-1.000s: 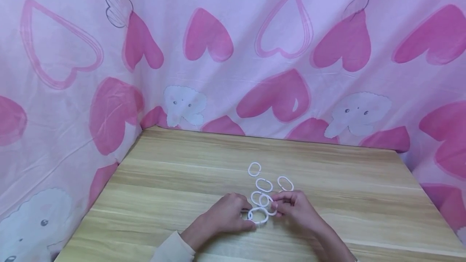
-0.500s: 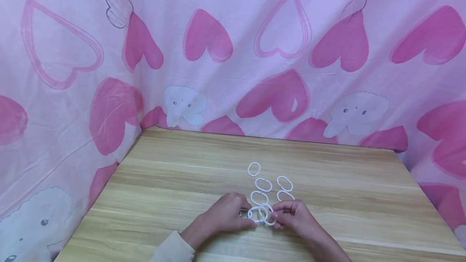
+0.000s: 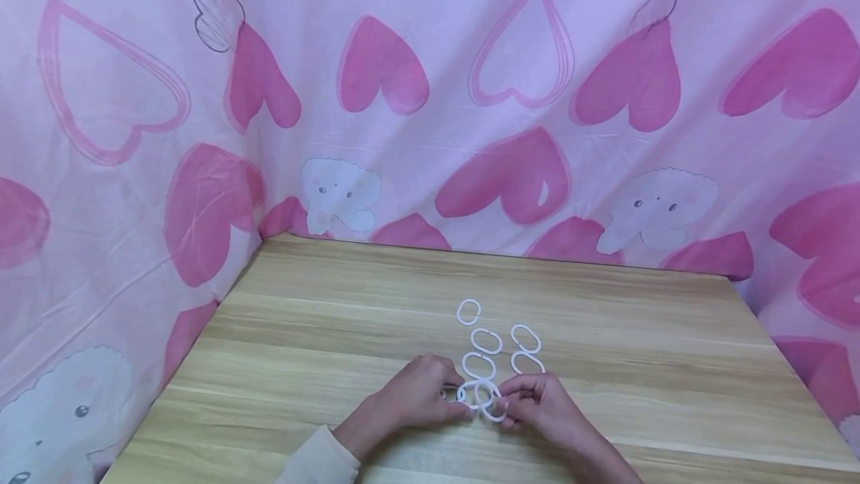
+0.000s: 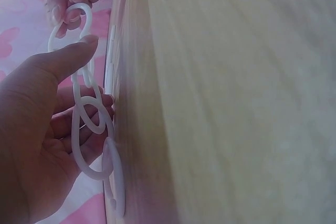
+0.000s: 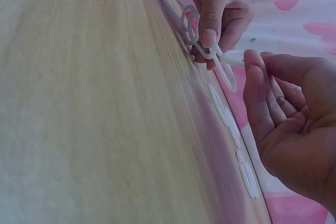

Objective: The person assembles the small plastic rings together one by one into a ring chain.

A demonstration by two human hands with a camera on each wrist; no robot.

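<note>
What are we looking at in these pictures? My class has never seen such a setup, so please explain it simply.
There is no machine here: a person works with two bare hands. The wide picture comes from a camera on the head, looking forward and down. The other two come from cameras on the left and right wrists, so the table looks turned on its side.

Several loose white rings lie on the table, before a pink heart-patterned cloth. The left hand holds some linked white rings. The right hand pinches another ring against them; whether it is hooked on is hard to tell.
</note>
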